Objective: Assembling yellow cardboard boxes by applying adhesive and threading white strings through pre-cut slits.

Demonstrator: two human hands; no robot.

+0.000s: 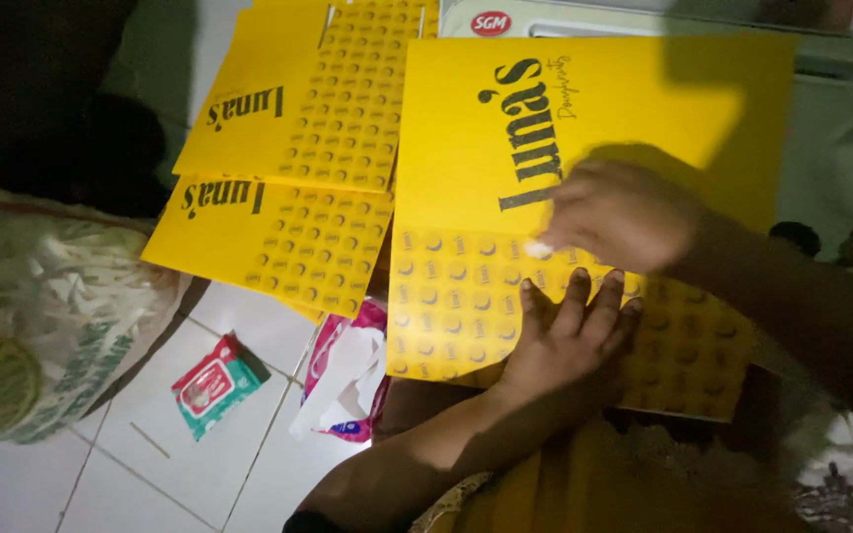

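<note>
Pinching a small white wad (538, 249) between its fingertips, the right hand (624, 217) presses it onto the big yellow card sheet (634, 104) right of centre in the frame, at the line where the plain upper part meets the dotted lower part. Its fingers are closed together on the wad. Just below, the left hand (570, 331) lies flat on the dotted part with its fingers spread apart, holding nothing, only pinning the sheet down.

The sheet rests on the person's lap, its top edge toward a white appliance (841, 128) at the upper right. Two more yellow sheets (288, 168) of the same print lie overlapped on the tiled floor (199, 464) at the upper left. They touch the big sheet's left edge, and neither hand is near them.

As a judgement, the wiping or rubbing looks to be partway on this one sheet, with the other two yet to be handled; no finished pile can be told apart.

On the floor at the lower left lie a small red-and-green packet (214, 385) and a pink pack of tissues (348, 380), beside a large woven sack (41, 316).
</note>
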